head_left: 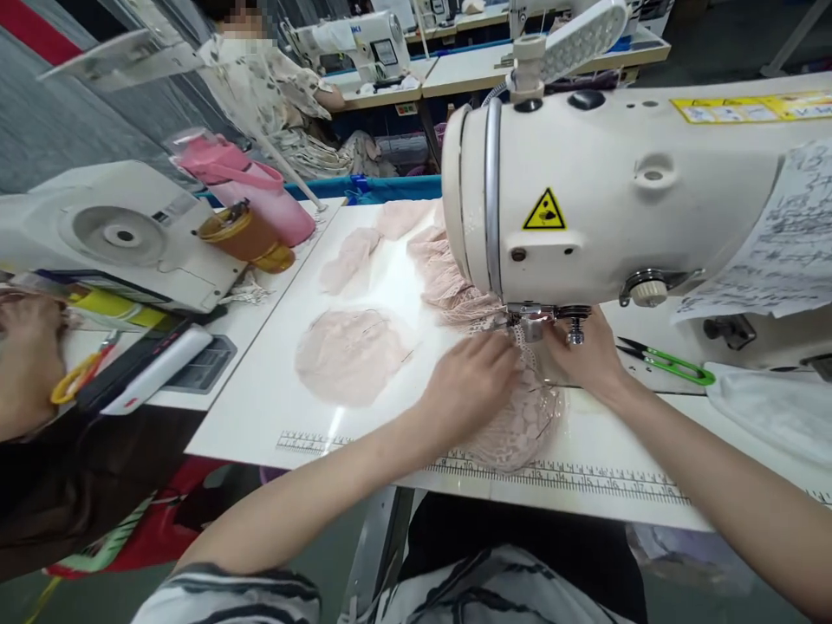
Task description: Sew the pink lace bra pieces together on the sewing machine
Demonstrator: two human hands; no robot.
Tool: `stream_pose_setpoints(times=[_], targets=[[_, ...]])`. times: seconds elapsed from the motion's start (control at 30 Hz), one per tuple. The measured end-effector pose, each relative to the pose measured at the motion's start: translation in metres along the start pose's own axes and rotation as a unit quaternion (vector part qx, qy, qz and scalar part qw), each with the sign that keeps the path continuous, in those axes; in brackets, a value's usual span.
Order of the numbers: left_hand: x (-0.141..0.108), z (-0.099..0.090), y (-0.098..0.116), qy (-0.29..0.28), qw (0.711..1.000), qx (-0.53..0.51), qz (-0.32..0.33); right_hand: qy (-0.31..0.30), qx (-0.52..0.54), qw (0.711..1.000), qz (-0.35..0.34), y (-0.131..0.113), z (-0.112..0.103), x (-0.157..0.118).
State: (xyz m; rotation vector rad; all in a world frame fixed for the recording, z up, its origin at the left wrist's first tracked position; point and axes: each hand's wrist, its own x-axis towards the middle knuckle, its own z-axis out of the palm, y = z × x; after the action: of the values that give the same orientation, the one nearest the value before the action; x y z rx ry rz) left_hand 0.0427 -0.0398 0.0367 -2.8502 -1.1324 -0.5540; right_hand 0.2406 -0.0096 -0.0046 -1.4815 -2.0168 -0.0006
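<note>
Beside the needle area of a white sewing machine [481, 199], my left hand [477, 377] has its fingers curled together on a piece of pale pink lace fabric [520, 429]. The lace spreads toward me over the table edge ruler. My right hand [588, 355] is on the other side of the needle area, close to the lace; its fingertips are hidden behind the presser parts. Gathered pink lace [445, 273] lies behind my left hand. A round pink lace piece [354, 355] rests flat to the left.
Green thread snips [676, 360] and white cloth [773, 412] lie at the right. More pink pieces [351, 260] are farther back. At left are a pink bottle [260, 191], an amber cup [247, 238], orange-handled scissors [81, 373] and another person's hand [29, 347].
</note>
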Motion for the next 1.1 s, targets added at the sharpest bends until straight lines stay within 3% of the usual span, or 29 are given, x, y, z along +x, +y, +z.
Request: stream_pose_setpoints(times=[0.17, 0.3, 0.5, 0.77, 0.93, 1.1], targets=[[-0.010, 0.011, 0.003, -0.067, 0.998, 0.012, 0.007, -0.014, -0.032, 0.995, -0.090, -0.003, 0.000, -0.004], [-0.008, 0.011, -0.013, -0.112, 0.993, 0.000, 0.043, -0.058, -0.041, 0.995, -0.065, -0.007, 0.001, -0.007], [-0.007, 0.012, -0.028, -0.078, 0.995, -0.011, 0.059, -0.108, -0.043, 0.993, 0.021, -0.012, 0.001, -0.009], [-0.008, 0.016, -0.036, -0.067, 0.995, -0.048, 0.053, -0.082, -0.026, 0.996, -0.015, -0.011, -0.001, -0.014], [-0.007, 0.015, -0.036, -0.069, 0.995, -0.047, 0.049, -0.058, -0.025, 0.998, 0.027, -0.014, -0.001, -0.014], [-0.007, 0.015, -0.036, -0.061, 0.996, -0.041, 0.049, -0.086, 0.000, 0.995, 0.051, -0.013, 0.003, -0.020]])
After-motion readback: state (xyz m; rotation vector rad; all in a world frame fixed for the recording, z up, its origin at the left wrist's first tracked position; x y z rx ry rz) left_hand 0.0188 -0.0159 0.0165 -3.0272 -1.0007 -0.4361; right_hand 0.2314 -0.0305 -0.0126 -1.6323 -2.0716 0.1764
